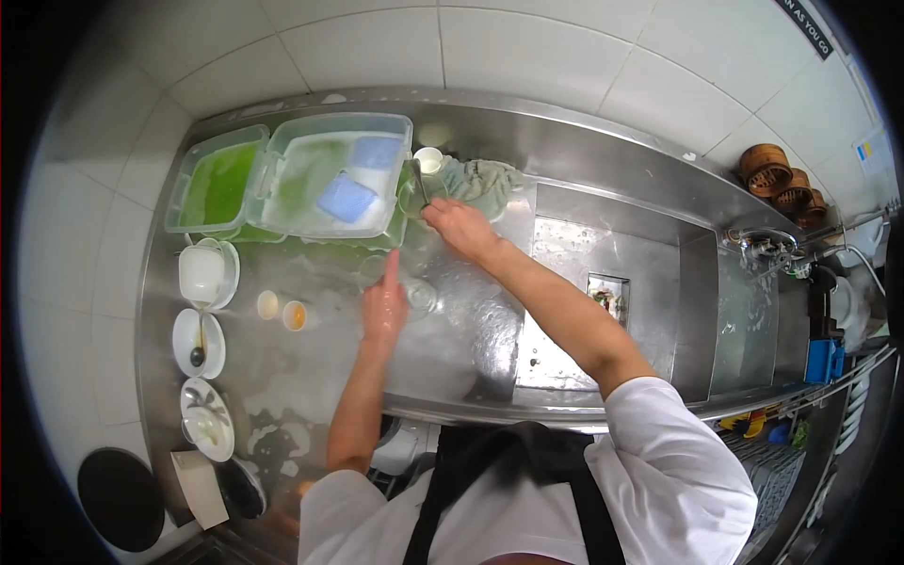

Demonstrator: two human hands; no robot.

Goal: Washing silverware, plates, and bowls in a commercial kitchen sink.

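Note:
My right hand (459, 226) reaches to a clear glass bowl (417, 201) beside the plastic tub; its fingertips are at a metal spoon (419, 175) leaning there, and whether they grip it is unclear. My left hand (385, 304) is over the steel counter, index finger extended, next to clear glassware (420, 296); its other fingers are partly hidden. A large clear plastic tub (304, 229) of sudsy liquid holds blue sponge cloths (346, 198). Behind the right hand lie a small white cup (428, 160) and a wet greenish cloth (484, 182).
A tub of green liquid (219, 187) stands at the left. White bowls (201, 272) and plates (207, 417) line the left edge, with two small cups (295, 316) nearby. A sunken steel sink (565, 247), faucet (763, 244) and bamboo steamers (765, 169) are to the right.

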